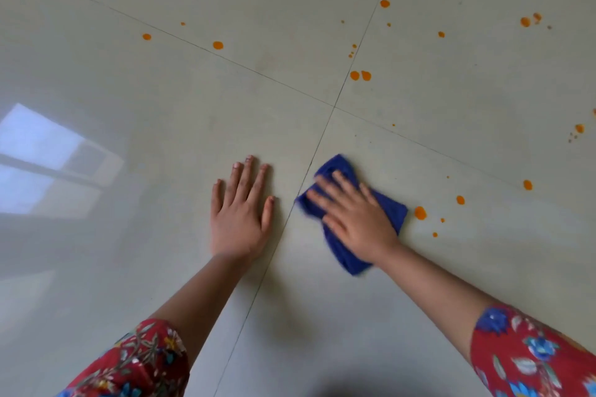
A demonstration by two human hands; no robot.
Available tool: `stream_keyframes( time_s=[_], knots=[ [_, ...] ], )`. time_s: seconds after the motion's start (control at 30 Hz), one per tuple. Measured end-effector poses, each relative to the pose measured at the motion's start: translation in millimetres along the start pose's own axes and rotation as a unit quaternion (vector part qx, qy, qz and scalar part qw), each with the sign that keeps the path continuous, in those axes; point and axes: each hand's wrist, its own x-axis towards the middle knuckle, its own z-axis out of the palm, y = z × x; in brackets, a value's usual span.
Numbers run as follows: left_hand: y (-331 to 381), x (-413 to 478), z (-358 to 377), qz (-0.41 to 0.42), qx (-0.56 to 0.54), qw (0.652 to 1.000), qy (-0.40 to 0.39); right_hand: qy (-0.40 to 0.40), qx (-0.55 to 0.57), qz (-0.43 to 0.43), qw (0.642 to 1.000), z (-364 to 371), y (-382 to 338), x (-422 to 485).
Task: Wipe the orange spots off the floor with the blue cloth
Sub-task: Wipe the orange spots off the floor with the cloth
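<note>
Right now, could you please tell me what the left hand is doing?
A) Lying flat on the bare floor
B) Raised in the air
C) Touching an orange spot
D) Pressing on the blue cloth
A: the left hand lies flat on the floor beside the blue cloth, which only the right hand presses.

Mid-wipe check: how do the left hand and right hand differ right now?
The left hand lies flat on bare floor; the right hand presses the blue cloth. The left hand looks sharp; the right hand is blurred. The right hand is nearer the orange spot by the cloth than the left hand. Both lie palm down, outstretched.
</note>
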Motion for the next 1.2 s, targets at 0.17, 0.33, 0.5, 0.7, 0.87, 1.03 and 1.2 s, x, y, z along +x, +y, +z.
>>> stream_keyframes(
  time_s=[0.17,0.33,0.5,0.7,0.87,1.03,1.2],
  knots=[
    [0,0,-1,-0.002,-0.001,1.0,0.004,0.063,0.024,0.306,0.95,-13,44,70],
    [1,0,-2,-0.003,-0.001,1.0,0.004,0.002,-0.008,-0.038,0.999,-2,-13,44],
    [2,-1,-2,-0.006,0.002,1.0,0.003,0.079,0.024,0.222,0.972,-7,57,60],
    [2,0,-4,-0.006,-0.001,1.0,-0.001,0.074,0.008,0.099,0.992,-1,-11,98],
    [2,-1,-5,-0.008,-0.006,1.0,-0.001,0.101,0.046,0.227,0.968,-14,44,148],
    [2,0,-4,-0.006,-0.005,1.0,0.004,0.053,0.002,0.047,0.997,0,-28,85],
    [1,-1,-4,-0.005,-0.005,1.0,-0.001,0.053,-0.008,0.025,0.998,-11,49,96]
  ],
)
